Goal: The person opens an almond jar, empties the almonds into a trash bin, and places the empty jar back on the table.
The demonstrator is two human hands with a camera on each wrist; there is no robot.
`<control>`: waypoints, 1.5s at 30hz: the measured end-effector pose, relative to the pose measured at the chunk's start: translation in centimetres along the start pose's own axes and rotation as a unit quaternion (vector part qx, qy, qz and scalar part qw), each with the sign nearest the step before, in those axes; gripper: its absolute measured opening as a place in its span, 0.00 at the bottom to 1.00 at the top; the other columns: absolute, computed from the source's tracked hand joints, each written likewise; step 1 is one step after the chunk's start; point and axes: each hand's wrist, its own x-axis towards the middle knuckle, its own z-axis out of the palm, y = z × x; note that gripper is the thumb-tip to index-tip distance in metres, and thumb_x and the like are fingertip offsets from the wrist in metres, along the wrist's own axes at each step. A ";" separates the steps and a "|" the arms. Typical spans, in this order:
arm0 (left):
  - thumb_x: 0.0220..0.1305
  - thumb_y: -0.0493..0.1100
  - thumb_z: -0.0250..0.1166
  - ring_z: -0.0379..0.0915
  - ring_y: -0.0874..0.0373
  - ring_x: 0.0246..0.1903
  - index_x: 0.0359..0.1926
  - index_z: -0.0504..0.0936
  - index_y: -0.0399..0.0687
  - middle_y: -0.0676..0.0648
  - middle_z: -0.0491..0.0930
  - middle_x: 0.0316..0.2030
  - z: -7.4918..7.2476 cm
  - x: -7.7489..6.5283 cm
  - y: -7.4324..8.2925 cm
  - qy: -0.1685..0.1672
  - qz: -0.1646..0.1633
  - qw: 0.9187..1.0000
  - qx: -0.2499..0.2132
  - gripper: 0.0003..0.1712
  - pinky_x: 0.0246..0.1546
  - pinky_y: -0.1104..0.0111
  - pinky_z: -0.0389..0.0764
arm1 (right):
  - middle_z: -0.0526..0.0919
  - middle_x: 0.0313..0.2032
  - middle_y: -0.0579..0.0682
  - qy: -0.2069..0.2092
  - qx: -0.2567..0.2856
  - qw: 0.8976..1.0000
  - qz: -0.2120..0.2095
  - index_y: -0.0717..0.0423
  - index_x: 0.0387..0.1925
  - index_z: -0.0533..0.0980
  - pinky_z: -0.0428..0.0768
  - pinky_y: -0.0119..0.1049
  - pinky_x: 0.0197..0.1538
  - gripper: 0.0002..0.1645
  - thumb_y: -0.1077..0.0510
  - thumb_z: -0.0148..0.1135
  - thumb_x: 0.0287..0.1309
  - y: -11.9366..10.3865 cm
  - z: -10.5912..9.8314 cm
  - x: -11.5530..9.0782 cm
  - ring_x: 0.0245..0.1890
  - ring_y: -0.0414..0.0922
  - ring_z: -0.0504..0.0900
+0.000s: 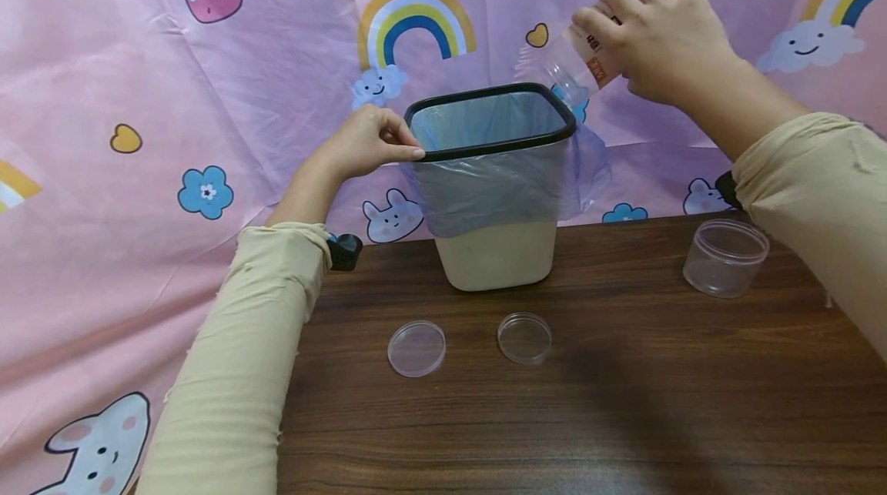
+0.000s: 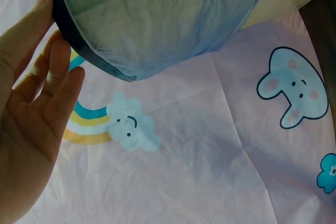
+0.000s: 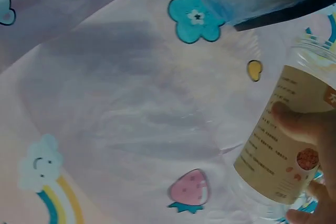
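A cream trash bin (image 1: 495, 256) with a black rim stands at the back of the table, lined with a translucent blue plastic bag (image 1: 492, 191) folded over its outside. My left hand (image 1: 367, 142) pinches the bin's rim at its left front corner, thumb along the edge. Up at the right, my right hand (image 1: 668, 41) grips a clear plastic jar (image 1: 589, 60) with a tan printed label. The jar is tilted, its uncapped mouth pointing down and left beside the bin's right rim corner. In the right wrist view, a thumb (image 3: 296, 121) lies across the label.
Two clear round lids (image 1: 416, 349) lie on the dark wooden table (image 1: 443, 433) in front of the bin. Another clear jar (image 1: 725, 260), uncovered, stands at the right. Behind everything hangs a pink patterned cloth (image 1: 291, 41).
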 end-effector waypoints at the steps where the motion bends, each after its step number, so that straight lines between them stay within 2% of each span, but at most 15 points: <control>1: 0.56 0.38 0.66 0.71 0.57 0.30 0.32 0.84 0.37 0.45 0.79 0.29 0.0 0.0 0.0 0.000 0.000 1.000 0.000 0.07 0.32 0.68 0.70 | 0.56 0.59 0.67 -0.003 0.013 1.000 0.012 0.56 0.62 0.54 0.45 0.64 0.61 0.45 0.67 0.63 0.41 0.2 0.1 -0.3 0.62 0.64 0.49; 6: 0.57 0.38 0.66 0.71 0.56 0.30 0.33 0.84 0.36 0.45 0.79 0.29 -0.1 -0.2 -0.1 0.003 -0.004 1.000 -0.001 0.07 0.32 0.67 0.70 | 0.59 0.56 0.70 -0.007 0.076 0.995 0.071 0.62 0.61 0.53 0.54 0.67 0.56 0.41 0.62 0.61 0.47 1.0 1.0 -1.6 0.58 0.67 0.55; 9: 0.56 0.38 0.66 0.71 0.56 0.30 0.32 0.84 0.37 0.45 0.79 0.29 -0.1 -0.3 -0.2 0.005 -0.005 1.000 0.001 0.07 0.32 0.68 0.70 | 0.59 0.55 0.72 -0.017 0.137 0.984 0.117 0.64 0.63 0.51 0.60 0.68 0.51 0.44 0.59 0.62 0.48 1.3 1.7 -2.5 0.56 0.69 0.57; 11: 0.56 0.38 0.66 0.70 0.56 0.29 0.32 0.84 0.37 0.45 0.79 0.28 -0.1 -0.3 -0.2 0.007 -0.004 1.000 0.003 0.07 0.31 0.68 0.69 | 0.58 0.56 0.72 -0.044 0.185 0.969 0.155 0.64 0.65 0.49 0.61 0.69 0.48 0.46 0.55 0.62 0.51 1.4 2.3 -2.9 0.55 0.69 0.57; 13: 0.56 0.39 0.67 0.70 0.57 0.28 0.31 0.84 0.37 0.46 0.79 0.27 -0.1 -0.3 -0.2 0.008 -0.004 1.000 0.004 0.07 0.31 0.68 0.68 | 0.57 0.56 0.72 -0.067 0.235 0.949 0.200 0.64 0.67 0.45 0.61 0.69 0.48 0.49 0.49 0.60 0.53 1.5 2.9 -3.4 0.55 0.69 0.58; 15: 0.56 0.39 0.67 0.69 0.57 0.27 0.31 0.84 0.38 0.46 0.79 0.27 -0.1 -0.3 -0.2 0.008 -0.004 1.000 0.006 0.07 0.30 0.68 0.68 | 0.57 0.56 0.73 -0.074 0.277 0.931 0.228 0.65 0.67 0.43 0.61 0.68 0.48 0.52 0.47 0.60 0.53 1.7 3.7 -4.1 0.53 0.70 0.59; 17: 0.56 0.39 0.67 0.70 0.57 0.27 0.31 0.84 0.38 0.46 0.79 0.27 -0.1 -0.3 -0.2 0.007 -0.006 1.000 0.004 0.07 0.30 0.68 0.68 | 0.57 0.55 0.74 -0.054 0.324 0.914 0.240 0.68 0.66 0.42 0.61 0.66 0.51 0.52 0.49 0.61 0.52 1.7 4.7 -4.8 0.53 0.71 0.60; 20: 0.56 0.38 0.66 0.70 0.56 0.28 0.32 0.84 0.37 0.45 0.79 0.28 -0.1 -0.2 -0.2 0.006 -0.005 1.000 0.003 0.07 0.31 0.68 0.69 | 0.57 0.55 0.75 0.001 0.387 0.893 0.229 0.72 0.63 0.43 0.59 0.63 0.54 0.49 0.58 0.61 0.50 1.4 6.4 -5.7 0.53 0.71 0.60; 23: 0.56 0.38 0.66 0.71 0.55 0.29 0.32 0.84 0.37 0.45 0.79 0.28 -0.1 -0.3 -0.3 0.006 -0.004 1.000 0.000 0.07 0.32 0.67 0.69 | 0.58 0.54 0.75 0.029 0.437 0.868 0.235 0.73 0.62 0.45 0.57 0.62 0.56 0.46 0.62 0.61 0.49 0.8 7.9 -6.4 0.54 0.70 0.60; 25: 0.56 0.38 0.66 0.71 0.54 0.29 0.32 0.84 0.37 0.45 0.79 0.28 0.0 -0.3 -0.3 0.006 -0.004 1.000 0.001 0.07 0.32 0.68 0.69 | 0.59 0.54 0.75 0.024 0.455 0.853 0.256 0.73 0.61 0.44 0.58 0.63 0.55 0.45 0.61 0.60 0.51 0.2 8.7 -6.9 0.54 0.71 0.61; 29: 0.56 0.38 0.66 0.71 0.52 0.30 0.32 0.84 0.37 0.45 0.79 0.28 0.0 -0.2 -0.2 0.007 -0.004 1.000 0.001 0.07 0.30 0.68 0.69 | 0.59 0.54 0.76 0.001 0.478 0.832 0.282 0.72 0.60 0.44 0.59 0.64 0.53 0.45 0.56 0.60 0.54 -1.2 10.3 -8.1 0.53 0.72 0.62; 36: 0.56 0.39 0.66 0.71 0.56 0.29 0.32 0.84 0.37 0.45 0.79 0.29 0.1 -0.1 -0.1 0.009 -0.001 1.000 0.004 0.07 0.30 0.69 0.68 | 0.59 0.53 0.78 -0.038 0.506 0.808 0.299 0.73 0.60 0.42 0.60 0.64 0.51 0.48 0.51 0.60 0.56 -3.2 12.5 -10.0 0.52 0.73 0.62; 45: 0.56 0.38 0.66 0.71 0.56 0.29 0.32 0.84 0.37 0.45 0.79 0.30 0.2 0.0 0.1 0.012 0.001 1.000 0.006 0.07 0.30 0.68 0.69 | 0.61 0.50 0.81 -0.074 0.517 0.794 0.312 0.75 0.58 0.42 0.63 0.65 0.49 0.50 0.48 0.61 0.55 -5.1 14.8 -12.0 0.49 0.74 0.64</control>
